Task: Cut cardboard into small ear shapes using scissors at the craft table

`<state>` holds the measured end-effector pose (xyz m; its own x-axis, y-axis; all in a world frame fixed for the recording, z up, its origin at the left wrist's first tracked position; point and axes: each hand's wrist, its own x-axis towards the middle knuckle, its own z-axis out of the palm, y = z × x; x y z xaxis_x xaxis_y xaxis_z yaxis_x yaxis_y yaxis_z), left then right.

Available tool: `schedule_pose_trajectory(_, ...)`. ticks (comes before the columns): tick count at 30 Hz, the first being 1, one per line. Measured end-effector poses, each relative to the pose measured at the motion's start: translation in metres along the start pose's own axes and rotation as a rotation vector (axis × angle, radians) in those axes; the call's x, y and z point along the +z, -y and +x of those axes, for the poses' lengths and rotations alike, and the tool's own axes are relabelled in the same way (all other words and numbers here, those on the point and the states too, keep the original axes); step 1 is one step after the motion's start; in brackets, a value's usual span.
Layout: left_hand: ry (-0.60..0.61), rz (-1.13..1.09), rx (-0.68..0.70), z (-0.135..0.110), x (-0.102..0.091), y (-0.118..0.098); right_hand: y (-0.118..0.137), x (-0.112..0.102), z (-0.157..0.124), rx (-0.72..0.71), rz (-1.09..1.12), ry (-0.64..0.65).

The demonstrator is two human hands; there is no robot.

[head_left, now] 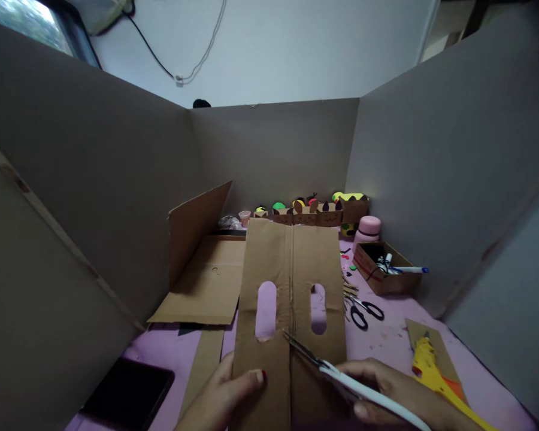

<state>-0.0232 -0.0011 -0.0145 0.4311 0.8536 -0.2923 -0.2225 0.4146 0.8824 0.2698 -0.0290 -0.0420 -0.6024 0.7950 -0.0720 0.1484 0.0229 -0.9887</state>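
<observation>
White-handled scissors (341, 375) and cardboard (299, 311) partly hide both hands (227, 389) (397, 383).

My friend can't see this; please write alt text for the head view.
A person's left hand holds a cardboard piece with two rounded cutouts; the right hand holds white-handled scissors over it. A yellow glue gun lies to the right.

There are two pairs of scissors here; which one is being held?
The white-handled scissors, gripped in the right hand. The dark-handled scissors lie on the pink table surface, out of either hand.
</observation>
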Motion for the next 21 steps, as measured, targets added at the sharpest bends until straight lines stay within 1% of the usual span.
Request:
schedule_pose_trajectory(2, 0.028, 0.033, -0.008, -0.001, -0.002, -0.002, 0.0, -0.002, -0.001, 0.033, 0.037, -0.007)
schedule_pose_trajectory(5, 0.085, 0.091, -0.042, -0.001, -0.005, -0.006, 0.001, -0.003, -0.003, 0.046, 0.025, -0.028)
schedule_pose_trajectory(10, 0.142, 0.206, -0.111, 0.0, -0.008, -0.009, 0.013, 0.0, -0.004, 0.034, 0.009, -0.008)
schedule_pose_trajectory(15, 0.153, 0.207, -0.122, 0.003, -0.008, -0.012, 0.018, 0.001, -0.008, 0.028, -0.016, -0.002)
schedule_pose_trajectory(18, 0.145, 0.199, -0.132, 0.006, -0.009, -0.013, 0.016, 0.001, -0.009, 0.065, -0.077, -0.032)
schedule_pose_trajectory(21, 0.19, 0.165, -0.185, 0.01, -0.012, -0.012, 0.018, 0.004, -0.009, 0.106, -0.144, -0.093)
